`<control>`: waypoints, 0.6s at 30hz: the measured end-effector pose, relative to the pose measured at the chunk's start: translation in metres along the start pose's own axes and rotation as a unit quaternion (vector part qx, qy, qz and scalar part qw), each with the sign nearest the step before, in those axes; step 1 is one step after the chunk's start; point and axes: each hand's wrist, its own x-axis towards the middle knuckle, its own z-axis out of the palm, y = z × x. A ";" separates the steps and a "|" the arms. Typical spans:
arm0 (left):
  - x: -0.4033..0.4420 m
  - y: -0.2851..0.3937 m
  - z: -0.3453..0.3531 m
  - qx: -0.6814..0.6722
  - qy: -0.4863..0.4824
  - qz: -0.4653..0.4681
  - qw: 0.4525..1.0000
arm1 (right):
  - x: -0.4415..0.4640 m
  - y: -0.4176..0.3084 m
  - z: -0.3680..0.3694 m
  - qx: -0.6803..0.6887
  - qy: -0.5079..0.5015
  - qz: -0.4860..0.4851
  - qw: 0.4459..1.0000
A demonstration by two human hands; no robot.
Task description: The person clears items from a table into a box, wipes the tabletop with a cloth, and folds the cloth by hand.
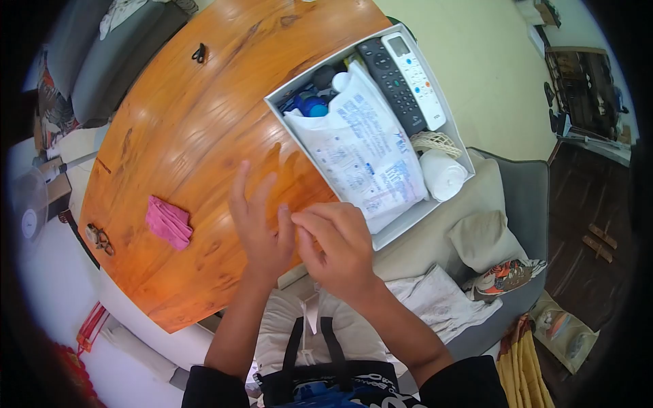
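Observation:
My left hand (260, 228) is raised over the near edge of the wooden table, its fingers spread and nothing held in them. Close beside it, my right hand (337, 241) has its thumb and fingertips pinched together near the left thumb. Whatever that pinch may hold is too small to make out. Just beyond both hands stands a white box (309, 153). Inside it lie a white printed plastic packet (364, 149), a black remote (391, 85), a white remote (415, 81), a white roll (443, 175) and a blue item (313, 107).
A folded pink cloth (169, 222) lies on the table (224, 102) to the left. A small brown strapped item (100, 239) sits near the left edge, and a black clip-like object (199, 53) lies farther back. Sofa cushions (479, 241) and a white cloth (442, 302) are at the right.

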 end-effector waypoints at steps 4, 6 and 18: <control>-0.016 -0.041 -0.027 0.043 -0.052 -0.017 0.998 | -0.003 -0.013 0.039 0.001 -0.073 0.014 0.997; -0.025 -0.057 -0.047 0.062 -0.081 -0.051 0.993 | -0.008 -0.018 0.064 -0.007 -0.114 0.038 0.993; -0.078 -0.186 -0.164 0.139 -0.061 -0.161 0.975 | -0.018 -0.044 0.209 -0.069 -0.241 0.054 0.967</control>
